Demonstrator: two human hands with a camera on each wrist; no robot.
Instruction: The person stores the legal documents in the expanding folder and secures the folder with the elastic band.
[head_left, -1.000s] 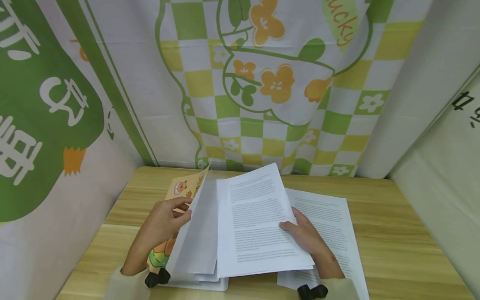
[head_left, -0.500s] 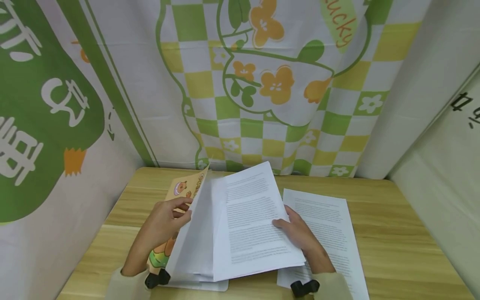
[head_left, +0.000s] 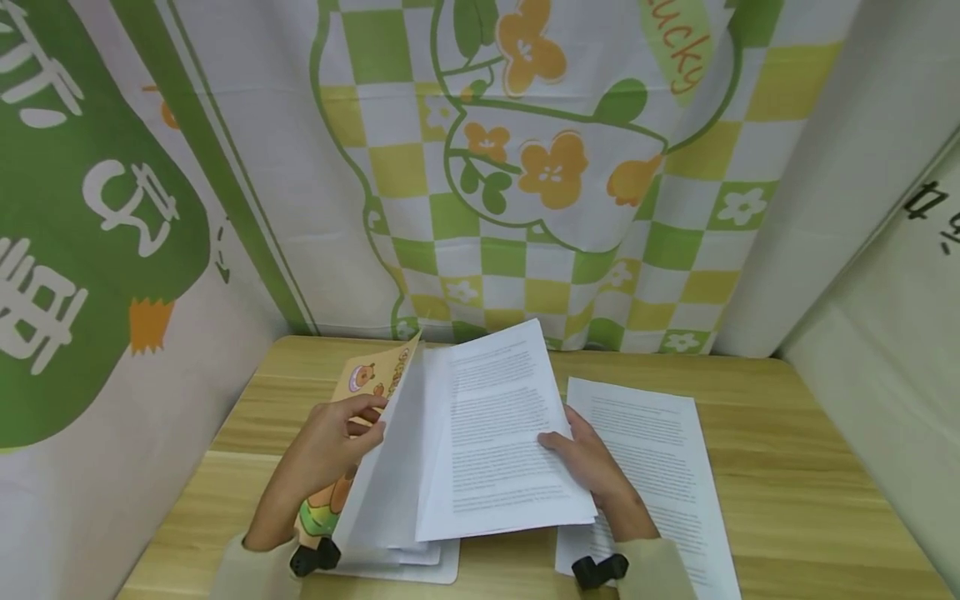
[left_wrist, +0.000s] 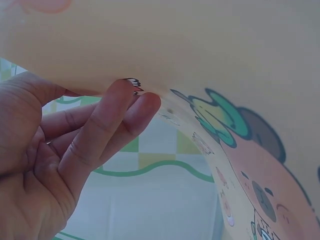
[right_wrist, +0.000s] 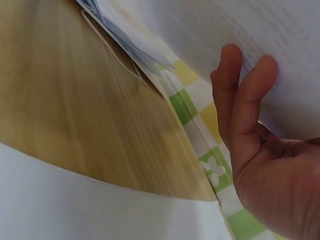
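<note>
My left hand (head_left: 333, 437) pinches the edge of an orange cartoon-printed folder cover (head_left: 360, 372) and keeps it lifted and leaning left. In the left wrist view the cover (left_wrist: 200, 55) curves over the fingertips, with a bear drawing on it. My right hand (head_left: 596, 467) grips the right edge of several printed sheets (head_left: 498, 425), thumb on the front. From behind, in the right wrist view, the fingers (right_wrist: 250, 95) press against the back of the sheets. Their left edge overlaps the white inside (head_left: 393, 450) of the open folder, close to its fold.
Another printed sheet (head_left: 660, 442) lies on the wooden table (head_left: 795, 475) to the right, partly under my right forearm. Patterned cloth (head_left: 525, 275) hangs behind the table, with more cloth at both sides. Dark wrist devices (head_left: 315, 556) sit at both cuffs.
My right hand has moved left with the printed sheets, bringing them further over the open folder and uncovering more of the sheet on the table. The left hand stays on the cover.
</note>
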